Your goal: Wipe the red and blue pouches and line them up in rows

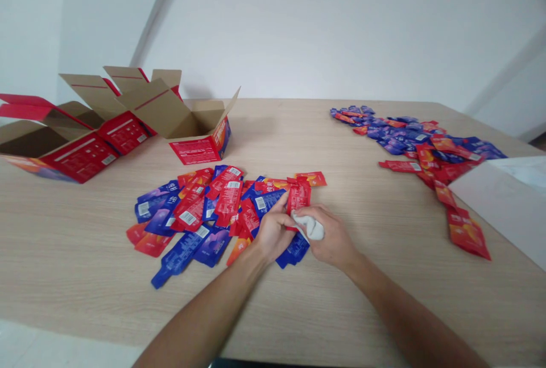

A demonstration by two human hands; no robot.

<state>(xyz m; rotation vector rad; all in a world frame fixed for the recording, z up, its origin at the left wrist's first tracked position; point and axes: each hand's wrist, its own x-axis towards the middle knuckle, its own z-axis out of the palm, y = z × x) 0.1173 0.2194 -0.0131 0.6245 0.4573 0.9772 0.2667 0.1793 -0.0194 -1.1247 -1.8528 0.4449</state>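
Observation:
A red pouch [299,196] with small white print is gripped in my left hand [275,234], its upper end pointing away from me. My right hand [333,237] is closed around a crumpled white cloth [313,228], which presses against the lower part of that pouch. Around and to the left of my hands lies a loose pile of red and blue pouches [187,209], some showing barcodes. One blue pouch [294,249] lies partly under my hands. Part of the held pouch is hidden by my fingers and the cloth.
Several open cardboard boxes, red outside, stand at the left; the nearest to the pile is a box [196,151] with raised flaps. A second heap of pouches [409,135] stretches along the right side, beside a white container [503,203]. The wooden table [362,317] meets a white wall.

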